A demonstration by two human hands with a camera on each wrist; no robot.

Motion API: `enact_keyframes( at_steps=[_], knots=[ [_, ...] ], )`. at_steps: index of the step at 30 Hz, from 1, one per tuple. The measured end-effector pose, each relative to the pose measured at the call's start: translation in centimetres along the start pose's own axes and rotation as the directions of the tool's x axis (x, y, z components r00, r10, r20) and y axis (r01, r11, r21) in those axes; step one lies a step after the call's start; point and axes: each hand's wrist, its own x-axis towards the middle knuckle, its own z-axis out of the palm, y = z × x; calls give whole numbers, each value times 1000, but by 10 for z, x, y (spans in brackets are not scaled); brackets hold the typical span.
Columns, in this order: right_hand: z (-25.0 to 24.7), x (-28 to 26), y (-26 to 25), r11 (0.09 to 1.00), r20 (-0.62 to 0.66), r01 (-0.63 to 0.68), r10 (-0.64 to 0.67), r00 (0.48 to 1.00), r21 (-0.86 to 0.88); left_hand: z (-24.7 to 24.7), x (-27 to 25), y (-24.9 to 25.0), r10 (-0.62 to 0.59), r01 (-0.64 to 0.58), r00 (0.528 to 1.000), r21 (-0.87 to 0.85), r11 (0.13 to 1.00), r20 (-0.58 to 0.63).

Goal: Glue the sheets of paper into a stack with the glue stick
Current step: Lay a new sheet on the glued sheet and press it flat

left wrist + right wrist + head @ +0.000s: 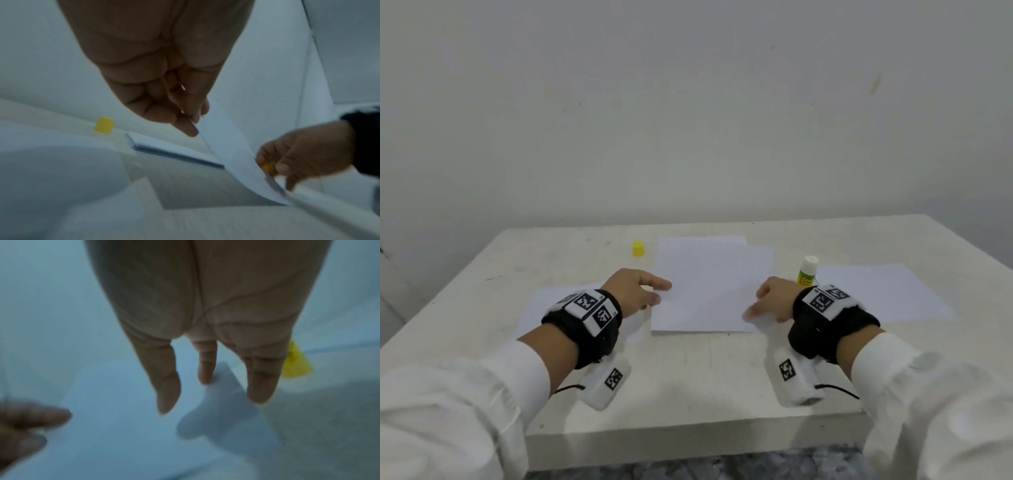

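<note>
The left hand point(635, 289) pinches the left edge of a white sheet point(709, 294) between thumb and fingertips, and the left wrist view shows that sheet curving up off the counter point(688, 370). The right hand point(774, 301) is at the sheet's right edge; its fingers hang straight and spread in the right wrist view, though the left wrist view suggests they curl at the paper, so its hold cannot be told for sure. Beneath the lifted sheet lies the stack point(760, 255), with one far corner peeking out askew. Just beyond the right wrist stands the uncapped glue stick point(808, 270), upright, and its yellow cap point(638, 248) sits near the stack's far left corner. Another loose sheet point(887, 294) lies to the right and one more point(537, 308) under the left wrist. The step in hand appears to be laying a sheet onto the stack; the next move calls for squaring its edges to those below, lowering it flat and smoothing it down before the glue dries.
</note>
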Motion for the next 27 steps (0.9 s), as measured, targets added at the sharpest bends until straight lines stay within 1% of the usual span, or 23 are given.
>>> enact_keyframes(
  at_steps=[1, 2, 3, 5, 7, 9, 11, 12, 13, 14, 15, 16, 17, 18, 19, 20, 21, 22, 23, 24, 25, 26, 27],
  knots=[
    [-1, 4, -4, 992, -9, -22, 23, 1000, 126, -4, 5, 1, -11, 10, 1000, -26, 1000, -24],
    [-3, 10, -9, 979, -28, -35, 41, 999, 201, -8, 10, 2, -19, 18, 999, -36, 999, -43],
    [-5, 16, -13, 973, -49, -56, 68, 996, 225, -10, 17, 4, -22, 20, 998, -40, 999, -59],
    [-13, 27, -26, 979, -96, -65, 85, 992, 193, -14, 34, 10, -20, 18, 997, -22, 1000, -73],
    [-19, 43, -37, 980, -135, -100, 123, 983, 170, -16, 54, 16, -16, 19, 997, 48, 999, -73],
    [-24, 61, -45, 980, -146, -112, 136, 980, 165, -16, 75, 19, -21, 27, 999, 164, 986, -40],
    [-24, 82, -50, 984, -132, -143, 156, 979, 101, -15, 93, 21, -28, 23, 999, 300, 954, 15],
    [-22, 96, -50, 982, -114, -184, 188, 976, 39, -13, 100, 22, -44, 24, 998, 381, 924, 43],
    [-20, 106, -51, 979, -110, -203, 203, 973, 12, -11, 108, 21, -61, 22, 996, 451, 892, 71],
    [-12, 131, -46, 968, -80, -243, 239, 968, -54, -8, 112, 23, -78, 21, 993, 509, 860, 90],
    [0, 174, -29, 964, -72, -255, 250, 966, -71, -5, 119, 20, -115, 33, 987, 566, 823, 110],
    [10, 205, -16, 945, -56, -308, 303, 951, -114, -1, 123, 15, -145, 36, 981, 619, 784, 126],
    [16, 221, -12, 910, -24, -343, 347, 938, -232, 3, 129, 10, -175, 25, 973, 688, 726, 149],
    [21, 224, -11, 905, -32, -344, 348, 937, -251, 7, 131, 6, -200, 9, 966, 751, 660, 164],
    [30, 267, 7, 890, -20, -364, 373, 928, -273, 10, 136, 1, -217, -6, 962, 805, 593, 167],
    [35, 286, 15, 905, -72, -337, 330, 941, -260, 11, 138, -2, -214, -25, 962, 836, 549, 170],
    [35, 293, 17, 906, -64, -317, 312, 948, -281, 11, 139, -3, -206, -29, 965, 849, 528, 161],
    [25, 255, -2, 900, -47, -293, 294, 955, -324, 11, 137, -2, -188, -31, 971, 854, 519, 149],
    [20, 223, -14, 892, -74, -318, 311, 948, -322, 10, 132, 1, -170, -37, 975, 862, 506, 142],
    [20, 216, -10, 892, -84, -349, 340, 937, -288, 10, 124, 9, -160, -45, 977, 867, 497, 142],
    [13, 178, -21, 920, -103, -297, 279, 955, -257, 12, 117, 13, -146, -48, 979, 861, 506, 140],
    [2, 125, -40, 940, -76, -234, 222, 972, -250, 16, 109, 19, -121, -52, 984, 854, 518, 133],
    [-3, 94, -46, 958, -66, -196, 186, 980, -212, 20, 101, 28, -97, -67, 986, 847, 528, 139]
  ],
)
